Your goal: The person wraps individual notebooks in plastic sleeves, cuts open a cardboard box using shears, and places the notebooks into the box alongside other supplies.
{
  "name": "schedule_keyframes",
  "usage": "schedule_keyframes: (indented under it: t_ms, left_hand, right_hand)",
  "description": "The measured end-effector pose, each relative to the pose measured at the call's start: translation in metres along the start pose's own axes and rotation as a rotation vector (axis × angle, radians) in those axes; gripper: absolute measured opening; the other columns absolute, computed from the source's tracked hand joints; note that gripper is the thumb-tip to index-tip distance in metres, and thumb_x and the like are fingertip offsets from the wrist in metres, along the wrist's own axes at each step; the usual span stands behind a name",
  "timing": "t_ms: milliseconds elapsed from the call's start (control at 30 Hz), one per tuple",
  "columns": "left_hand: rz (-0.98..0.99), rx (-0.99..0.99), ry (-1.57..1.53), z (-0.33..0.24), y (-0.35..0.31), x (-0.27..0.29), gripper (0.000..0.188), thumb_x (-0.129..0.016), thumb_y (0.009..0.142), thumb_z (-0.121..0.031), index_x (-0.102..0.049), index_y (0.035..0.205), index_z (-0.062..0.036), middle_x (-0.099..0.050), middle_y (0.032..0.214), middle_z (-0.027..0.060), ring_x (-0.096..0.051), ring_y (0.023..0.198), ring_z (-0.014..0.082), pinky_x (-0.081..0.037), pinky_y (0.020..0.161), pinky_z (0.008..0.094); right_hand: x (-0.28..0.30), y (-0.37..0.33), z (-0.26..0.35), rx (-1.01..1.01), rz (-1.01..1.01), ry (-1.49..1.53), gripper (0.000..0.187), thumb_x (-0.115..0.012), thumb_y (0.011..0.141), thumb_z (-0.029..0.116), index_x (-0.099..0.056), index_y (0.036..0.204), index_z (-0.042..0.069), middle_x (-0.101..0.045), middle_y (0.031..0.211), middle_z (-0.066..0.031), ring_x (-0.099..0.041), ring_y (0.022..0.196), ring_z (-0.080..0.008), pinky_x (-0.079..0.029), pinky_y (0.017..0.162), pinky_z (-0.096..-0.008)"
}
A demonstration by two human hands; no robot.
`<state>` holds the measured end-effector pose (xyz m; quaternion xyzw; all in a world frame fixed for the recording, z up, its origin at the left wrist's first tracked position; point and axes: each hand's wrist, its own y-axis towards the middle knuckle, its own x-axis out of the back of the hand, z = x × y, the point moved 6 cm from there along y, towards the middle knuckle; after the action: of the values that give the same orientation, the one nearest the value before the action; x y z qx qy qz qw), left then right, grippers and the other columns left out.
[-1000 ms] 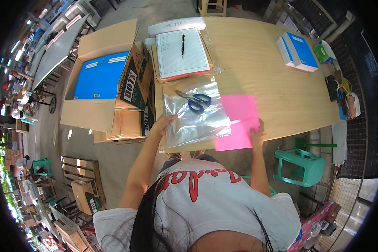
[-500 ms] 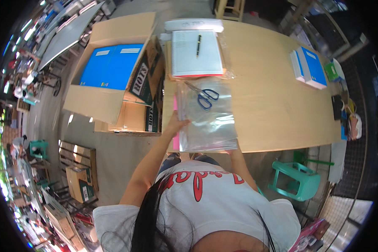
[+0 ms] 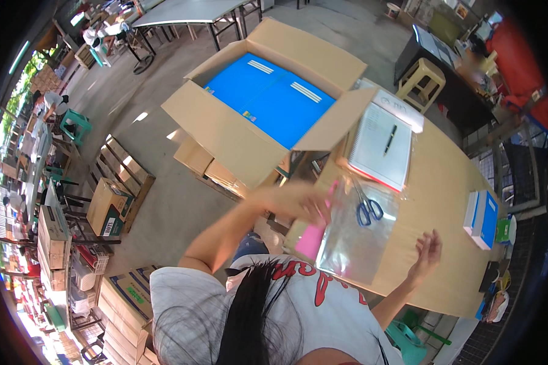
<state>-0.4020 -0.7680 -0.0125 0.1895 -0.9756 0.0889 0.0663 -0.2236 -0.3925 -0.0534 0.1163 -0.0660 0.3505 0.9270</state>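
Observation:
My left hand (image 3: pixel 301 204) is smeared by motion over the left edge of the plastic bags, beside a pink sheet (image 3: pixel 311 239). Whether its fingers hold anything does not show. My right hand (image 3: pixel 428 250) hovers above the table to the right of the bags, fingers apart with nothing in them. Between my hands lie the clear plastic bags (image 3: pixel 359 252), flat near the table's front edge. Blue-handled scissors (image 3: pixel 369 212) rest on top of them. Just beyond is a spiral notebook (image 3: pixel 377 149) with a black pen (image 3: pixel 390 139) across its page.
Left of the table, an open carton (image 3: pixel 225 143) holds blue books (image 3: pixel 271 97), atop another box. More blue books (image 3: pixel 483 219) lie at the table's (image 3: pixel 435 188) right end. A green stool (image 3: pixel 406 342) stands by the near edge, a beige stool (image 3: pixel 421 82) beyond the far end.
The view has turned leftward. My left hand has come off the bags' left edge and is moving. My right hand has left the bags' near right corner and is raised, open.

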Motion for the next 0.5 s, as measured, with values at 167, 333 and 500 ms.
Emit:
schedule_keyframes:
  t_ms: [167,333,500]
  left_hand:
    - [-1.106,-0.002,0.678,0.018,-0.106,0.314,0.056,-0.071,0.083,-0.032,-0.053,0.132,-0.0118,-0.064,0.116,0.0124,-0.062,0.106,0.0244,-0.050,0.087,0.0392]
    - [-1.193,0.473,1.004,0.121,-0.158,0.506,0.069,-0.070,0.080,-0.047,-0.049,0.135,-0.0104,-0.057,0.126,0.0177,-0.059,0.111,0.0331,-0.049,0.090,0.0426]
    - [-0.649,0.427,1.125,0.187,-0.101,0.575,0.045,-0.068,0.077,-0.033,-0.067,0.109,-0.0021,-0.068,0.091,0.0178,-0.066,0.092,0.0337,-0.051,0.080,0.0416]
  right_hand:
    - [-0.219,-0.010,0.222,0.610,0.541,-0.065,0.045,-0.070,0.083,0.014,-0.056,0.123,-0.001,-0.064,0.104,-0.0126,-0.062,0.092,-0.0225,-0.050,0.082,-0.0331]
    - [-0.491,-0.049,0.299,0.987,1.257,-0.470,0.052,-0.075,0.075,0.019,-0.056,0.120,0.003,-0.060,0.109,-0.0140,-0.057,0.101,-0.0341,-0.048,0.086,-0.0373]
    - [-0.725,-0.039,0.219,1.153,1.358,-0.638,0.070,-0.082,0.066,0.019,-0.052,0.127,0.004,-0.057,0.119,-0.0141,-0.050,0.117,-0.0320,-0.042,0.100,-0.0395]
